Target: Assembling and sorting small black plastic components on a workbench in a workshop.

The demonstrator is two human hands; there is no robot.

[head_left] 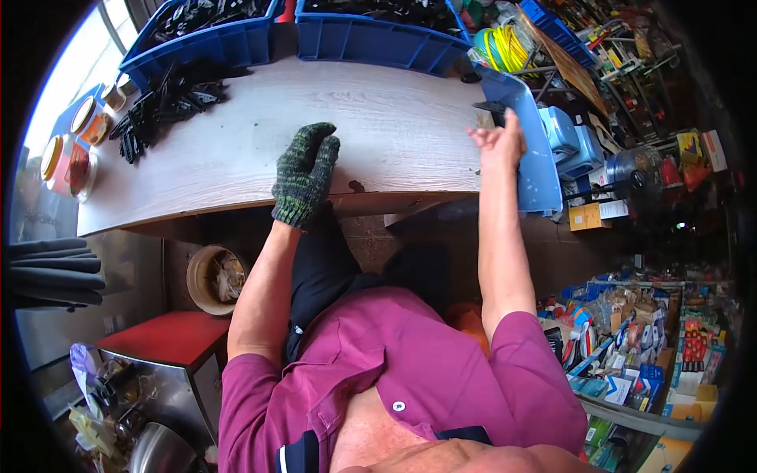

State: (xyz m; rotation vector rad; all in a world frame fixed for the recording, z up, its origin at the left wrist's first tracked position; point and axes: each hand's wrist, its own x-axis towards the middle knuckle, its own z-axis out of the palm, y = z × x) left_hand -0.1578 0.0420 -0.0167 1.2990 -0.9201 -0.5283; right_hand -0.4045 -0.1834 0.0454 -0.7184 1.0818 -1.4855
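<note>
My left hand, in a dark green and black knit glove, is above the front edge of the pale wood-look table. Its fingers are curled and close together, and the palm side is hidden. My bare right hand reaches over the table's right end with its fingers apart, and nothing shows in it. Beside it stands a light blue plastic bin. A dark flat piece lies just beyond those fingers. On the table's left part is a heap of black narrow plastic-looking parts.
Two blue crates full of black parts line the far edge. Lidded jars stand at the left end. Below are a round bin and a red-topped cabinet. Coiled yellow cable and crowded shelves fill the right.
</note>
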